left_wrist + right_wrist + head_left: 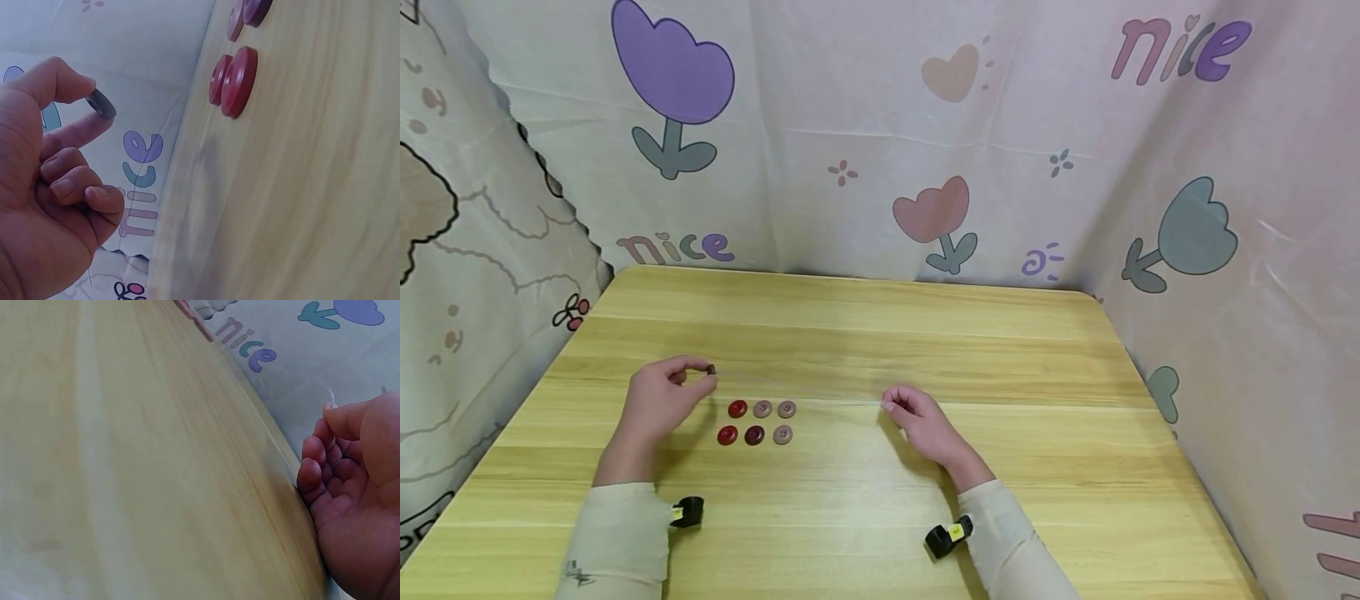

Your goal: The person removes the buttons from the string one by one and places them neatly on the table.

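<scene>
My left hand (658,402) pinches a small dark button (101,104) between thumb and index finger, raised over the table; its other fingers curl toward the palm in the left wrist view. A thin, pale thread (850,402) stretches from near this button across to my right hand (927,429). The right thumb and index finger pinch the thread's end, a short bit of which (332,395) shows above the fingertips in the right wrist view. Between the hands, closer to the left, lie two rows of buttons: red (737,408), dark maroon (755,435) and dusty pink (782,434).
The wooden table (1000,358) reaches back to a printed cloth (850,83) with flowers and lettering, which also hangs at both sides. Black wrist devices with yellow labels sit by the left cuff (688,512) and the right cuff (950,536).
</scene>
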The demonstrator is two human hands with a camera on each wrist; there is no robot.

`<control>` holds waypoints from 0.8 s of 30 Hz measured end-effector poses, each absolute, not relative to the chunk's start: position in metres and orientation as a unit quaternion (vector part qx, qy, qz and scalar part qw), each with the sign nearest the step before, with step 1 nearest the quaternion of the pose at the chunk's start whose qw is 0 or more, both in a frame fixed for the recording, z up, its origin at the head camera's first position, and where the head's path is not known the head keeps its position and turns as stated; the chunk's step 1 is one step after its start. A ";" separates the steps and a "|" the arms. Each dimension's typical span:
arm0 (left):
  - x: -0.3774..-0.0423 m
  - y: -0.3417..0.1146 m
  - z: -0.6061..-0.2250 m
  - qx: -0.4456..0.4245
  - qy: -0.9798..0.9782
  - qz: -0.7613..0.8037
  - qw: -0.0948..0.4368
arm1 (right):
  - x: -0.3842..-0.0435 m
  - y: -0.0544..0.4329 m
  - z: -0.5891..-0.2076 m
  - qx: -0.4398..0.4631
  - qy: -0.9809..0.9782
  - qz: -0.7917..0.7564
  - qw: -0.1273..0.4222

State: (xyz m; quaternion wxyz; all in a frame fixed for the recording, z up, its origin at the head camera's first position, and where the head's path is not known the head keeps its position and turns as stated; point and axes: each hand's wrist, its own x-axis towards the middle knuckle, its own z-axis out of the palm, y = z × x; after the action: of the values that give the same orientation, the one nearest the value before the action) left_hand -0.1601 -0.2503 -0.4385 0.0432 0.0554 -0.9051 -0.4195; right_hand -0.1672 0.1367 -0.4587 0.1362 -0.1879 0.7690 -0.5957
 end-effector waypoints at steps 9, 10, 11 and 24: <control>-0.156 -0.245 -0.440 0.031 -0.906 -0.420 0.048 | -0.167 0.136 -0.459 -0.186 0.770 -0.595 0.135; -0.156 -0.243 -0.440 0.025 -0.908 -0.416 0.047 | -0.167 0.137 -0.460 -0.186 0.770 -0.595 0.135; -0.155 -0.242 -0.440 0.018 -0.909 -0.413 0.044 | -0.168 0.136 -0.460 -0.185 0.770 -0.595 0.134; -0.140 -0.214 -0.444 -0.016 -0.919 -0.394 -0.008 | -0.168 0.137 -0.463 -0.176 0.768 -0.601 0.136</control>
State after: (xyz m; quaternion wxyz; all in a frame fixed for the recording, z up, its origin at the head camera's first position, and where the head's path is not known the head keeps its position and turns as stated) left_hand -0.1404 -0.2142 -0.4439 -0.0081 -0.0160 -0.9189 -0.3941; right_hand -0.1683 0.1369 -0.4631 0.1360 -0.1763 0.7676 -0.6010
